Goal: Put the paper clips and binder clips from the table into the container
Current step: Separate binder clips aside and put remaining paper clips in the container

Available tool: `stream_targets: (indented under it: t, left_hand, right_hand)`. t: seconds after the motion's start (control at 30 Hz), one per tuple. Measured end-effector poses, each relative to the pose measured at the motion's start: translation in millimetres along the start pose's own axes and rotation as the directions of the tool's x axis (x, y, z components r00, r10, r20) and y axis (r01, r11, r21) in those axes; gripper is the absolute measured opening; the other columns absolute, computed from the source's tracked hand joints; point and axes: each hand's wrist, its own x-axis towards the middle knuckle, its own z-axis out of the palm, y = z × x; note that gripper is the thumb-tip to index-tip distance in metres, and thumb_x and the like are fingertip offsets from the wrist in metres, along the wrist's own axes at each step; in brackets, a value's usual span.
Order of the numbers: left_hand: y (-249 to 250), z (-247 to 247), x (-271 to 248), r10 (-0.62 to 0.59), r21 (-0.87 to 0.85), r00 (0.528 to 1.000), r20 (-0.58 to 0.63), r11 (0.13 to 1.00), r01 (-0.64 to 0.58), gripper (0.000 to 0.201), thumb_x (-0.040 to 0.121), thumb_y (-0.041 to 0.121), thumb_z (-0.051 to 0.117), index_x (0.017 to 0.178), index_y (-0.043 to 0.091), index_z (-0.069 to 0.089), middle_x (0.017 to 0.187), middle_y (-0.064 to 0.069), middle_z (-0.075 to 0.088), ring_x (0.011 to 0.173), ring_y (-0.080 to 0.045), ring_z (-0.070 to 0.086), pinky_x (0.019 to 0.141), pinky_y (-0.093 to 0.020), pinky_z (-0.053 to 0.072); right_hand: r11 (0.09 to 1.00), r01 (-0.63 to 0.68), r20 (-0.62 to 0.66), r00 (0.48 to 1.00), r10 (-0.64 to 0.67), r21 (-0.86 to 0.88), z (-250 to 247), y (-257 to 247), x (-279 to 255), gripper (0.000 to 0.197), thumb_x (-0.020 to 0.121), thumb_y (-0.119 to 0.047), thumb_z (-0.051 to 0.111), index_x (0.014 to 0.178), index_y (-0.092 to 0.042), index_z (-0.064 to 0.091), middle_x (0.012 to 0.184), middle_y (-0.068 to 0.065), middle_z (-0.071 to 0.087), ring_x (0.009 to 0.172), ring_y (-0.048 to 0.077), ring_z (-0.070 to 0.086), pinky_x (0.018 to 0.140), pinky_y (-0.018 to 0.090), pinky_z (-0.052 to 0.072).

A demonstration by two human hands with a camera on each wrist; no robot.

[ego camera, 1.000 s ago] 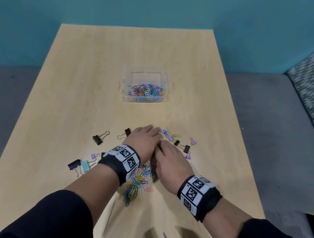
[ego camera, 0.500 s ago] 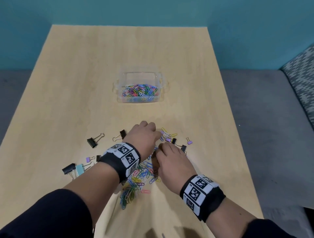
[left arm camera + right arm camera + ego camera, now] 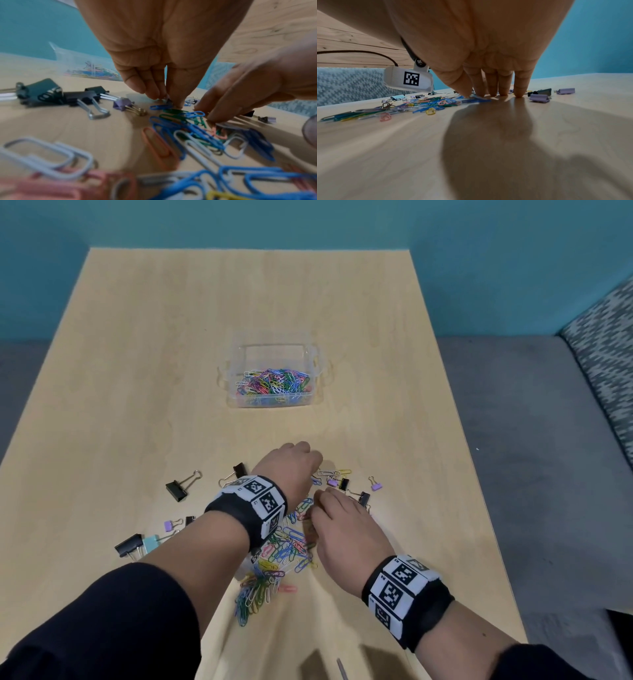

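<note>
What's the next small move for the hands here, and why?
Probably draw both hands together to scoop the paper clips between them. The left hand and right hand have fingertips down on the table at the pile's far edge, nothing is clearly lifted, and the container already holds clips.

Teal wall (image 3: pixel 308 220), grey floor (image 3: pixel 531 440)

Surface (image 3: pixel 137 371): pale wood grain. Container (image 3: pixel 236 402): clear. Paper clips (image 3: pixel 284 546): blue, green, pink, yellow, white, mixed. Binder clips (image 3: pixel 176 490): black, some lilac, one light blue. Wristbands (image 3: pixel 253 501): black, with white black-coded squares. Wall (image 3: pixel 308 220): teal.
</note>
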Motion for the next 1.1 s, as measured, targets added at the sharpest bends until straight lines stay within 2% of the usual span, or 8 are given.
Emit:
stream_targets:
  t: [0.1, 0.23, 0.47, 0.53, 0.63, 0.77, 0.87, 1.1]
  left_hand:
    - [-2.9, -0.7, -2.6, -0.047, -0.123, 0.999, 0.001, 0.991, 0.046, 0.02, 0.082, 0.018, 0.064, 0.083, 0.017, 0.043, 0.086, -0.001, 0.045, 0.078, -0.021, 0.046, 0.063, -0.033, 0.038]
    - [-1.4, -2.6, -10.0, -0.062, -0.185, 0.998, -0.002, 0.981, 0.06, 0.026, 0.083, 0.024, 0.064, 0.077, 0.018, 0.039, 0.077, 0.0, 0.052, 0.073, -0.024, 0.052, 0.06, -0.034, 0.04]
    - [-13.9, -9.9, -17.6, -0.291, -0.513, 0.956, -0.039, 0.827, 0.23, 0.023, 0.083, 0.032, 0.064, 0.074, 0.021, 0.047, 0.066, 0.001, 0.061, 0.064, -0.021, 0.056, 0.057, -0.033, 0.044]
    - [-23.2, -11.0, -17.3, -0.27, -0.381, 0.956, -0.115, 0.901, 0.208, 0.016, 0.085, 0.032, 0.062, 0.081, 0.018, 0.055, 0.077, -0.002, 0.062, 0.073, -0.025, 0.054, 0.062, -0.033, 0.042]
    - [-25.0, -8.7, -19.1, -0.052, -0.025, 0.979, -0.199, 0.999, 0.048, 0.017, 0.086, 0.022, 0.058, 0.1, 0.015, 0.062, 0.101, -0.008, 0.059, 0.089, -0.032, 0.049, 0.074, -0.043, 0.046]
    - [9.2, -3.0, -30.1, 0.247, 0.087, 0.969, -0.011, 0.965, -0.245, 0.046, 0.081, 0.011, 0.045, 0.127, 0.013, 0.048, 0.128, -0.008, 0.048, 0.109, -0.031, 0.047, 0.084, -0.046, 0.048]
    - [18.1, -1.3, -35.7, 0.233, 0.137, 0.971, 0.057, 0.961, -0.238, 0.056, 0.077, 0.011, 0.032, 0.132, 0.007, 0.043, 0.134, -0.009, 0.044, 0.119, -0.03, 0.042, 0.09, -0.044, 0.046]
    - [20.0, 1.7, -44.9, 0.165, 0.165, 0.98, 0.109, 0.969, -0.182, 0.057, 0.078, 0.009, 0.048, 0.135, 0.007, 0.04, 0.143, -0.009, 0.035, 0.12, -0.029, 0.039, 0.092, -0.042, 0.045]
  right_hand:
    - [1.0, -0.001, -0.01, 1.0, 0.001, 0.001, 1.4, 0.6, 0.4, 0.038, 0.074, -0.019, 0.042, 0.107, -0.01, 0.059, 0.121, 0.01, 0.054, 0.122, 0.032, 0.045, 0.1, 0.041, 0.041]
    - [1.0, 0.006, -0.021, 1.0, -0.006, 0.016, -0.1, 0.1, 2.0, 0.04, 0.073, -0.02, 0.033, 0.103, -0.013, 0.058, 0.117, 0.007, 0.054, 0.117, 0.029, 0.047, 0.095, 0.039, 0.043]
    - [1.0, 0.003, -0.023, 1.0, -0.003, 0.0, -0.6, -0.3, 1.9, 0.033, 0.074, -0.017, 0.047, 0.105, -0.013, 0.057, 0.121, 0.01, 0.053, 0.117, 0.032, 0.049, 0.096, 0.041, 0.045]
    - [1.0, 0.005, -0.036, 0.999, -0.005, 0.008, -3.1, -4.8, 4.0, 0.037, 0.076, -0.02, 0.035, 0.104, -0.012, 0.057, 0.122, 0.011, 0.054, 0.116, 0.033, 0.05, 0.095, 0.042, 0.046]
    - [0.999, -0.024, -0.06, 0.998, 0.022, -0.03, -8.5, -7.4, 7.3, 0.042, 0.077, -0.024, 0.031, 0.108, -0.011, 0.058, 0.122, 0.012, 0.054, 0.117, 0.033, 0.048, 0.096, 0.042, 0.045]
    - [0.993, -0.053, 0.002, 0.999, 0.053, -0.11, -8.3, 0.7, 6.5, 0.051, 0.08, -0.023, 0.04, 0.127, -0.006, 0.049, 0.13, 0.018, 0.048, 0.127, 0.037, 0.04, 0.105, 0.048, 0.034]
    - [0.991, -0.026, 0.039, 0.999, 0.031, -0.131, -6.4, 6.7, -1.9, 0.055, 0.08, -0.023, 0.036, 0.131, -0.006, 0.048, 0.134, 0.017, 0.048, 0.13, 0.036, 0.039, 0.107, 0.048, 0.034]
    - [0.992, 0.082, 0.027, 0.996, -0.08, -0.091, -4.5, 22.7, -18.3, 0.05, 0.076, -0.014, 0.032, 0.119, -0.006, 0.056, 0.125, 0.014, 0.055, 0.131, 0.033, 0.042, 0.107, 0.044, 0.037]
